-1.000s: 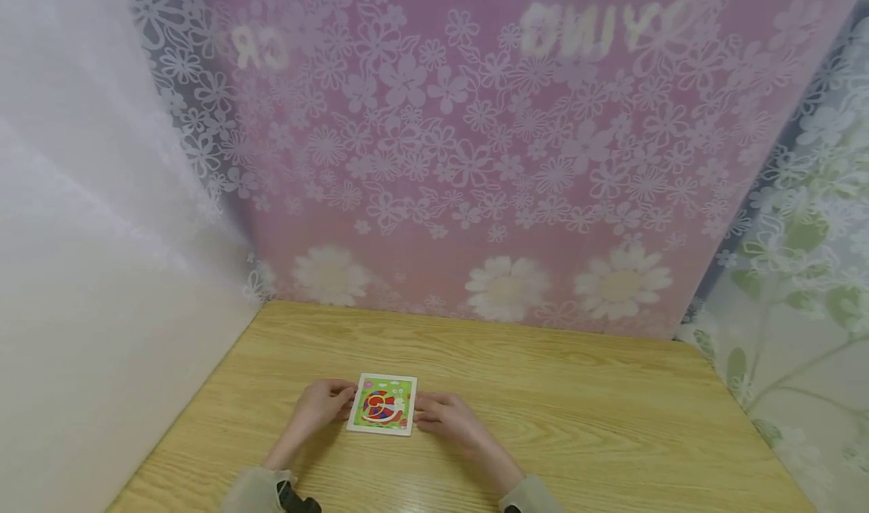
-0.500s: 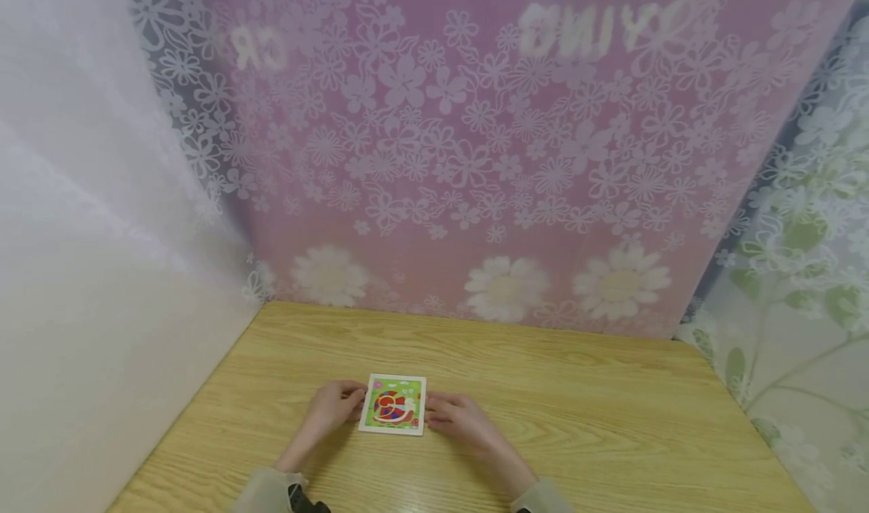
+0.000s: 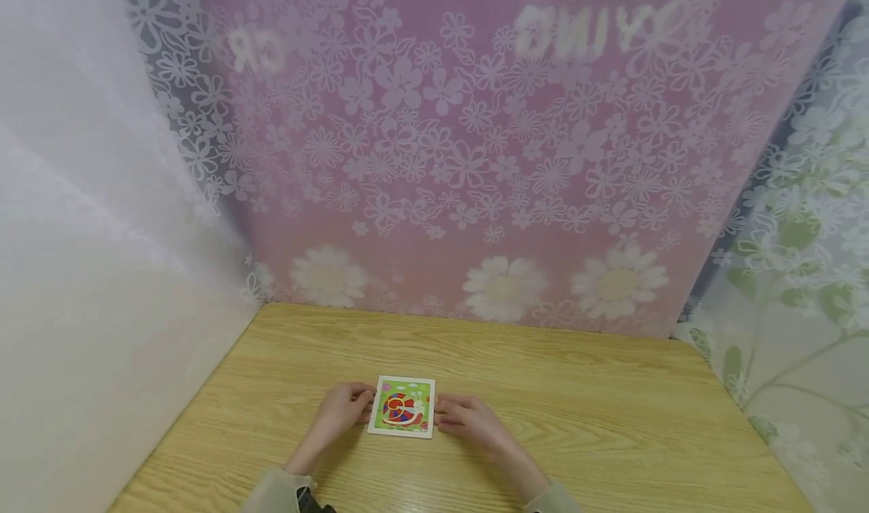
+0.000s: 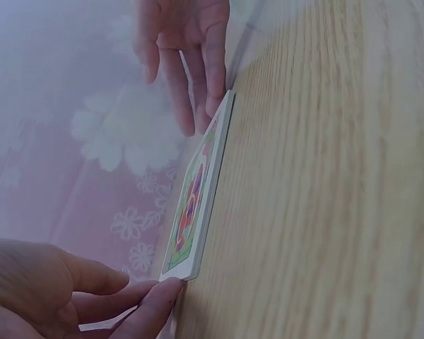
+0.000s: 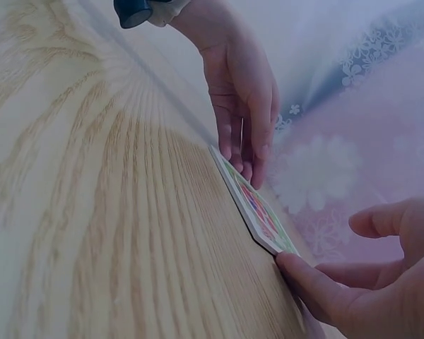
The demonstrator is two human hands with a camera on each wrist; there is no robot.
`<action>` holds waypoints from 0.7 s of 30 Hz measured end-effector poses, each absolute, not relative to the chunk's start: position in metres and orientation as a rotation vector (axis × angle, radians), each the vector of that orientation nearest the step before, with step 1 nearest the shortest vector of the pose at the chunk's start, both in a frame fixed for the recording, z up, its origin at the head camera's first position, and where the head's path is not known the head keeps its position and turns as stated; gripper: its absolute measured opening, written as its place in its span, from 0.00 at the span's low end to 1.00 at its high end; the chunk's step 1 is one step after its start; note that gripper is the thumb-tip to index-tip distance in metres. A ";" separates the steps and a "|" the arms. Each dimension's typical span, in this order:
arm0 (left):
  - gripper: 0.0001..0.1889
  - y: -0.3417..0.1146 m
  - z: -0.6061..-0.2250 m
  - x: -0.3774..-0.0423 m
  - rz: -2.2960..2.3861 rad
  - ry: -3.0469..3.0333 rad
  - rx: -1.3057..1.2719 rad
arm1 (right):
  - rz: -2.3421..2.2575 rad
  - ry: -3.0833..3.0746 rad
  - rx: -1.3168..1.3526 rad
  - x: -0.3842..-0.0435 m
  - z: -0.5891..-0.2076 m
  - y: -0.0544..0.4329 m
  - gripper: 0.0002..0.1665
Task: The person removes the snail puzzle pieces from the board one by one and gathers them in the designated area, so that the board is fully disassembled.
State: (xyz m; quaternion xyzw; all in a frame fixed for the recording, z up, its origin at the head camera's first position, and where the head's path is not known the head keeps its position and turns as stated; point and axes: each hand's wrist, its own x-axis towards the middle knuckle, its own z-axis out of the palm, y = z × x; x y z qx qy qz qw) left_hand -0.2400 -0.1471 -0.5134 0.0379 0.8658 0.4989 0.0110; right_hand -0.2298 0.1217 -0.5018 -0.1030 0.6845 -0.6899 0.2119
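Note:
A small square picture puzzle (image 3: 402,407) with a white frame lies flat on the wooden table. Its picture is a red and blue snail on green. My left hand (image 3: 345,412) is at its left edge, and in the left wrist view a fingertip of the left hand (image 4: 78,296) meets the near corner. On the opposite side my right hand (image 3: 475,422) has its fingertips right at the right edge. Seen from the right wrist, one finger of the right hand (image 5: 381,282) touches the frame's corner while the thumb stays apart. The undersides of the fingers are partly hidden.
The table (image 3: 577,407) has a light wood grain. Behind it hangs a pink flowered curtain (image 3: 441,158). A pale cloth (image 3: 122,271) closes the left side, and a leaf-patterned sheet (image 3: 801,332) the right. A dark band (image 3: 312,500) sits at the left sleeve.
Both hands and the puzzle between them have shifted to the right across the table. The puzzle stays flat, and the hands keep their places at its edges.

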 end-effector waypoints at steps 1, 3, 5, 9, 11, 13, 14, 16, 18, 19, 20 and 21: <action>0.13 -0.146 -0.513 -0.240 1.552 2.701 0.135 | -1.916 1.903 -0.283 -0.229 -0.502 0.124 0.33; 0.13 -0.144 -0.514 -0.240 1.549 2.694 0.155 | -1.917 1.904 -0.269 -0.229 -0.502 0.127 0.33; 0.14 -0.142 -0.514 -0.240 1.552 2.681 0.181 | -1.917 1.903 -0.256 -0.228 -0.503 0.130 0.33; 0.15 -0.137 -0.514 -0.241 1.577 2.644 0.193 | -1.906 1.908 -0.255 -0.228 -0.503 0.137 0.34; 0.16 -0.135 -0.515 -0.241 1.590 2.626 0.196 | -1.901 1.913 -0.259 -0.228 -0.503 0.140 0.35; 0.16 -0.133 -0.515 -0.241 1.592 2.615 0.199 | -1.899 1.917 -0.257 -0.228 -0.503 0.142 0.35; 0.16 -0.132 -0.515 -0.242 1.592 2.612 0.201 | -1.900 1.917 -0.256 -0.227 -0.503 0.143 0.35; 0.16 -0.130 -0.514 -0.242 1.593 2.603 0.209 | -1.901 1.918 -0.249 -0.227 -0.503 0.146 0.36; 0.16 -0.128 -0.514 -0.242 1.592 2.594 0.211 | -1.897 1.923 -0.245 -0.226 -0.503 0.148 0.36; 0.16 -0.127 -0.513 -0.242 1.593 2.589 0.213 | -1.894 1.925 -0.247 -0.226 -0.503 0.150 0.36; 0.16 -0.126 -0.513 -0.242 1.593 2.586 0.219 | -1.892 1.927 -0.247 -0.225 -0.502 0.151 0.35; 0.16 -0.125 -0.513 -0.242 1.596 2.579 0.225 | -1.892 1.927 -0.245 -0.225 -0.501 0.152 0.35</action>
